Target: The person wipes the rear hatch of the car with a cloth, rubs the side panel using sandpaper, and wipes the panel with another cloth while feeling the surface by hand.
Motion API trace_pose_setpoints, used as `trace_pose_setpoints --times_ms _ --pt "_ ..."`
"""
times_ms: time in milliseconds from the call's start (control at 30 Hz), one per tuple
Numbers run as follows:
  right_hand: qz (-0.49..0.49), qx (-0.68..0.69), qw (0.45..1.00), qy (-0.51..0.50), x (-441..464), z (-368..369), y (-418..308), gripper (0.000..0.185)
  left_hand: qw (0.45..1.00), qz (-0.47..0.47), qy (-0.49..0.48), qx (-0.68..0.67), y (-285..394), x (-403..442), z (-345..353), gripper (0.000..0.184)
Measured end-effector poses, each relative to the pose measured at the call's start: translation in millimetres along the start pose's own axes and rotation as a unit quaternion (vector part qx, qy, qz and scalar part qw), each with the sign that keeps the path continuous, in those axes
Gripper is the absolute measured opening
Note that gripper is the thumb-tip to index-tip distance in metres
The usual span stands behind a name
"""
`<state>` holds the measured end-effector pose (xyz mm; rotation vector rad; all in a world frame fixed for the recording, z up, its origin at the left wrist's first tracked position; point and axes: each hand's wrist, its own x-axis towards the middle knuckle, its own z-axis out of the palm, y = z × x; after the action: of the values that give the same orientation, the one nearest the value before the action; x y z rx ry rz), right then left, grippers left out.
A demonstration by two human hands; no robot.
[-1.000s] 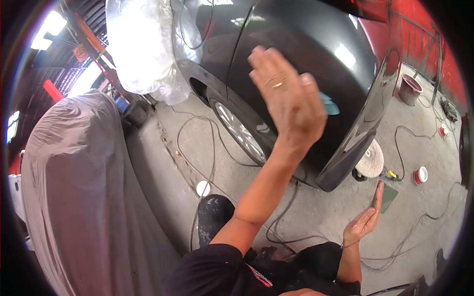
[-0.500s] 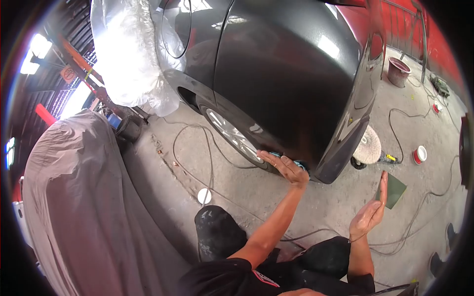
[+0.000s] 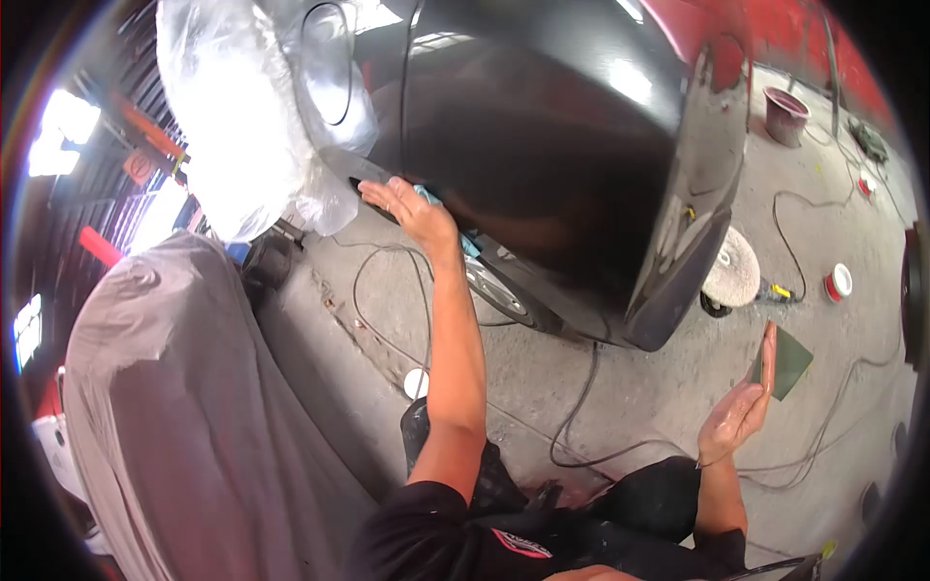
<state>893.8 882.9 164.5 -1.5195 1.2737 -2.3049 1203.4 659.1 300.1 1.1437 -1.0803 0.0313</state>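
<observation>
My left hand [image 3: 415,215] lies with stretched fingers over a light blue cloth [image 3: 471,245], whose edges show beside the palm. The hand and cloth are at the wheel arch of a dark glossy car [image 3: 542,136], just above the wheel [image 3: 496,290]. On the right, away from the car, my right hand [image 3: 741,412] is raised over the floor with its fingers together. It holds a thin green sheet [image 3: 791,365], partly hidden behind the fingers.
A polisher with a round pale pad [image 3: 733,268] lies by the bumper, beside a red and white tub [image 3: 838,282]. A bucket [image 3: 786,117] stands farther back. Cables [image 3: 572,436] cross the floor. A grey-covered object [image 3: 184,416] fills the left, near clear plastic sheeting [image 3: 232,126].
My left hand has swept with the blue cloth from the upper panel to its lower edge, then left to the wheel arch. My right hand keeps the green sheet, with a small shift in view.
</observation>
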Motion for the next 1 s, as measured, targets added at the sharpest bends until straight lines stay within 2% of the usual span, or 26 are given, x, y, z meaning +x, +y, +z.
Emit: trace_pose_setpoints --times_ms 100,133,167,200,267,333,367,433,467,500,567,733,900,1000 --pt "-0.008 -0.024 0.999 0.019 4 -1 -6 0.047 0.998 0.036 -0.038 -0.04 -11 -48 3 0.066" --pt "-0.002 -0.032 0.999 0.044 3 -1 -8 0.047 0.995 0.087 -0.044 -0.026 -21 -72 5 0.066" --pt "-0.002 -0.047 0.999 0.016 2 -3 -8 0.047 0.99 0.136 -0.046 -0.014 -27 -101 7 0.065" --pt "-0.003 -0.063 0.998 -0.016 3 -7 -9 0.046 0.988 0.149 -0.037 -0.01 -18 -128 12 0.063" --pt "-0.009 -0.073 0.997 -0.013 8 -10 -14 0.046 0.986 0.164 -0.038 -0.014 -7 -166 20 0.061" --pt "-0.028 -0.074 0.997 -0.018 11 -11 -18 0.045 0.936 0.34 -0.056 0.068 -2 -182 22 0.06" --pt "-0.031 -0.08 0.996 -0.006 12 -15 -19 0.045 0.935 0.346 -0.06 0.057 1 -181 20 0.06" --pt "-0.045 -0.082 0.996 -0.003 13 -18 -20 0.046 0.855 0.482 -0.123 0.146 17 -161 17 0.062" --pt "-0.053 -0.082 0.995 0.002 13 -18 -21 0.046 0.815 0.538 -0.16 0.143 30 -148 20 0.063" --pt "-0.055 -0.082 0.995 0.001 13 -19 -21 0.045 0.815 0.541 -0.153 0.14 53 -131 24 0.063" --pt "-0.06 -0.08 0.995 0.005 12 -19 -22 0.045 0.808 0.536 -0.2 0.139 106 -98 34 0.064" --pt "-0.064 -0.093 0.994 -0.005 15 -21 -28 0.044 0.856 0.474 -0.147 0.141 185 -25 76 0.059" --pt "-0.073 -0.1 0.992 0.009 15 -21 -32 0.045 0.886 0.417 -0.134 0.151 193 -4 81 0.058" --pt "-0.079 -0.103 0.991 0.016 14 -20 -34 0.045 0.855 0.47 -0.147 0.159 185 -56 78 0.059"
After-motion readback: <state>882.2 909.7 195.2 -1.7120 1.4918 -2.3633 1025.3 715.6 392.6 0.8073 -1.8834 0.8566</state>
